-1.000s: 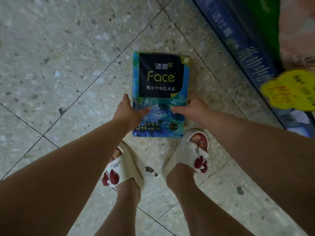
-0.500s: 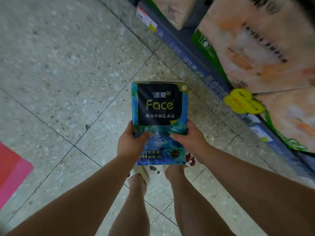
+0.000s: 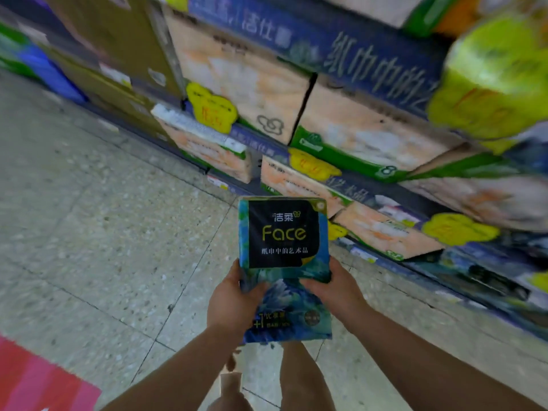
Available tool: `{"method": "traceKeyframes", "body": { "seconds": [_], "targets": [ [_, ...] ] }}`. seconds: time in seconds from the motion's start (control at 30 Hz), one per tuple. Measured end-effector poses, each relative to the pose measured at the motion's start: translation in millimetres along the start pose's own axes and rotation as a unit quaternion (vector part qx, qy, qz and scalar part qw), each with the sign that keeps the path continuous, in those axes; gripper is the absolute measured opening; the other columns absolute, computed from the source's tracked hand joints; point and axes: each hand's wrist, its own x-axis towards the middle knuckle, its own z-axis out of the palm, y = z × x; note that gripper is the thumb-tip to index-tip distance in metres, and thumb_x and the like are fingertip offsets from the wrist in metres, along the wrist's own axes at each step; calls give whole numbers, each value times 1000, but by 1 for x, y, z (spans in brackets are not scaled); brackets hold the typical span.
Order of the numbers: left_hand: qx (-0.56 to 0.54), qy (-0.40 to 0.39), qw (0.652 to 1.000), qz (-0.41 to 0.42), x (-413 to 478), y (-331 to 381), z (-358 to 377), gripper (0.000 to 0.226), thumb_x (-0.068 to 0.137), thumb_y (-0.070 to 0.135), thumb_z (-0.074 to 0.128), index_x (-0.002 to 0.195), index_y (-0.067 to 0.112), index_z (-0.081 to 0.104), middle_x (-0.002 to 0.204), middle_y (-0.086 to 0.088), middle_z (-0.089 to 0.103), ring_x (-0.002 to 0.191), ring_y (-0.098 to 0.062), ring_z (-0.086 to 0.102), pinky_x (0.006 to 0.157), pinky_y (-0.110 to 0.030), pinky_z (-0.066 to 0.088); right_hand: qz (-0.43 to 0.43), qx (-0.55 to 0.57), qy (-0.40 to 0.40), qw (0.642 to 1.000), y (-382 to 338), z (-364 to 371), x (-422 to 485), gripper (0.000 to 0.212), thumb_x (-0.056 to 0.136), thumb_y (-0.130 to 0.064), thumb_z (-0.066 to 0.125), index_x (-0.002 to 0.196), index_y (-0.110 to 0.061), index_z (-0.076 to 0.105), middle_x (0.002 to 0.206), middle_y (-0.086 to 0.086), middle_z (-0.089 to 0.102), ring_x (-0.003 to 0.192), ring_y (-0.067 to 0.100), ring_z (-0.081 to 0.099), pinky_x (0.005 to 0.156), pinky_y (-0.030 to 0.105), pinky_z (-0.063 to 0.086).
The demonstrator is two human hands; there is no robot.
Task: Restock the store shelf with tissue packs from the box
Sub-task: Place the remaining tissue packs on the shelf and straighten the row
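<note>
Tissue pack (image 3: 284, 262) in the head view: it is held in the air above the floor, just in front of the low shelves, between both hands. Its long axis runs away from the person. The far end, with the black "Face" panel, points toward the shelf (image 3: 370, 63), and the printed face is turned up to the camera, text upright.

The left hand (image 3: 229, 307) grips the near left edge and the right hand (image 3: 335, 292) the near right edge. Each thumb is pressed across the printed face, while the fingers curl under the pack, out of sight.

The floor (image 3: 103, 232) is speckled pale tile with dark joints, and a red-pink mat (image 3: 35, 378) lies at the lower left. The shelving has blue edge strips with blurred white characters, yellow price tags (image 3: 212, 109) and peach-and-green packs (image 3: 364, 134) – all smeared by motion. A brown cardboard box (image 3: 118, 34) stands at the upper left.
</note>
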Motion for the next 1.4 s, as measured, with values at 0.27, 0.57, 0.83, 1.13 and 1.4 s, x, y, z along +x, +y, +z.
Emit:
{"method": "traceKeyframes", "body": {
  "seconds": [0.27, 0.57, 0.83, 1.13, 1.4],
  "targets": [
    [194, -52, 965, 167, -72, 75, -23, 42, 82, 46, 65, 118, 28, 56, 104, 1, 70, 92, -22, 66, 70, -30, 51, 18, 71, 137, 988, -5, -52, -127, 43, 81, -33, 72, 118, -19, 58, 112, 5, 66, 103, 24, 63, 86, 34, 51],
    [280, -132, 872, 380, -179, 142, 23, 37, 81, 39, 67, 116, 28, 62, 111, -3, 71, 105, -26, 63, 73, -29, 45, 64, 189, 312, 929, 46, -100, -277, 27, 81, -26, 72, 100, -22, 53, 105, 3, 68, 87, 18, 62, 55, 17, 41],
    [345, -196, 792, 463, -284, 181, 103, 30, 80, 49, 66, 102, 28, 65, 106, -1, 71, 100, -24, 64, 68, -29, 42, 123, 261, 405, 868, 125, -146, -373, 36, 71, -34, 78, 101, -20, 63, 107, 7, 71, 99, 25, 67, 87, 37, 54],
    [351, -227, 731, 539, -452, 178, 245, 30, 78, 53, 65, 93, 27, 62, 84, 3, 66, 82, -21, 61, 61, -30, 42, 141, 298, 491, 806, 275, -214, -510, 32, 72, -39, 76, 95, -24, 60, 102, 0, 71, 97, 23, 66, 84, 30, 51],
    [332, -258, 678, 603, -595, 170, 345, 35, 78, 53, 64, 100, 26, 63, 93, 6, 68, 89, -18, 62, 68, -33, 46, 164, 256, 570, 763, 383, -264, -632, 39, 71, -47, 73, 99, -23, 60, 100, -5, 69, 93, 19, 65, 81, 32, 52]
  ]
}}
